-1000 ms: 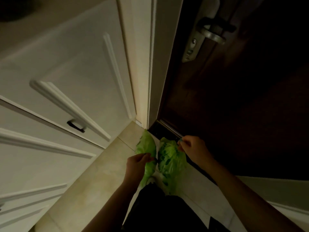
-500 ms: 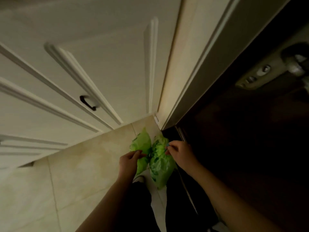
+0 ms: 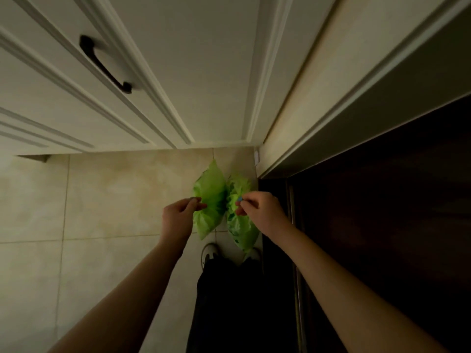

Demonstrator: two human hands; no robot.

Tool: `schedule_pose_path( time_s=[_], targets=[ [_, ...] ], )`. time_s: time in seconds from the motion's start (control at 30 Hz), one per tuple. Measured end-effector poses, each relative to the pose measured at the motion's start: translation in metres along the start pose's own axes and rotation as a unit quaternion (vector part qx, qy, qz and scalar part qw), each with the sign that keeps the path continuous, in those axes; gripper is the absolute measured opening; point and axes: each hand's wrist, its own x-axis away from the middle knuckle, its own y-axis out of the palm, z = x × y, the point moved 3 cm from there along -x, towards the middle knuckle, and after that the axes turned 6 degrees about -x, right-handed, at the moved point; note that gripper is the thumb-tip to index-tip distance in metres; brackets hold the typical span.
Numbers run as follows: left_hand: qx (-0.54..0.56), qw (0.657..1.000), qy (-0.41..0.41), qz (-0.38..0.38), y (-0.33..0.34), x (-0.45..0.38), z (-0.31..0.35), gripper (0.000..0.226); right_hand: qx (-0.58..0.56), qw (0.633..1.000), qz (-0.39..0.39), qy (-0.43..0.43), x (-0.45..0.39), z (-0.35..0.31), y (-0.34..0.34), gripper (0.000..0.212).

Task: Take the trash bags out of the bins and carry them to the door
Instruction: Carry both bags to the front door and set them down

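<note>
Two green trash bags sit side by side on the tiled floor by the dark door (image 3: 395,225). My left hand (image 3: 178,217) pinches the top of the left trash bag (image 3: 210,200) between thumb and fingers. My right hand (image 3: 260,212) pinches the top of the right trash bag (image 3: 240,228), which lies against the door's threshold. Whether the bags rest fully on the floor or hang slightly, I cannot tell.
White panelled cabinet doors (image 3: 178,72) with a black handle (image 3: 104,64) stand ahead. A pale door frame (image 3: 331,98) runs beside the dark door. My shoes (image 3: 210,252) and dark trousers are just below the bags. Beige floor tiles (image 3: 102,200) spread to the left.
The view has tilted down and left, so the door handle has left the frame. Both hands have stayed at the tops of the green bags, held low by the door.
</note>
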Motion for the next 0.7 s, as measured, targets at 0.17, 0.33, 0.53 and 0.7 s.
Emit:
schedule_pose_path(
  time_s=[0.17, 0.33, 0.53, 0.7],
  targets=[
    [0.019, 1.000, -0.014, -0.002, 0.033, -0.016, -0.007, 0.021, 0.054, 0.998, 0.016, 0.019, -0.024, 0.037, -0.031, 0.022],
    [0.051, 0.997, -0.051, -0.002, 0.068, -0.046, 0.000, 0.020, 0.076, 0.994, 0.058, 0.058, -0.056, 0.068, -0.078, 0.023],
    [0.066, 0.997, -0.046, -0.016, 0.108, -0.082, 0.026, 0.021, 0.111, 0.983, 0.108, 0.099, -0.090, 0.097, -0.122, 0.011],
    [0.033, 0.998, -0.007, -0.053, 0.141, -0.097, 0.053, 0.026, 0.110, 0.967, 0.200, 0.116, -0.103, 0.096, -0.160, 0.017]
  ],
)
